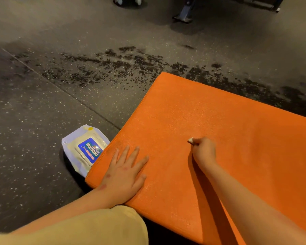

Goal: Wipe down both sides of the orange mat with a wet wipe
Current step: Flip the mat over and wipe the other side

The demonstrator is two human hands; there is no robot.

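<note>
The orange mat (210, 114) lies flat on the dark speckled floor, filling the right half of the view. My left hand (125, 172) presses flat on the mat's near left corner, fingers straight and spread. My right hand (204, 150) is curled into a fist near the mat's middle and grips a bunched white wet wipe (190, 140), of which only a small tip shows past the fingers. The wipe touches the mat surface.
A pack of wet wipes (84, 149) with a blue label lies on the floor against the mat's left edge, partly tucked under it. My knee in tan cloth (102, 227) is at the bottom. Dark wet patches (124, 64) mark the floor beyond the mat. Furniture legs (184, 13) stand far back.
</note>
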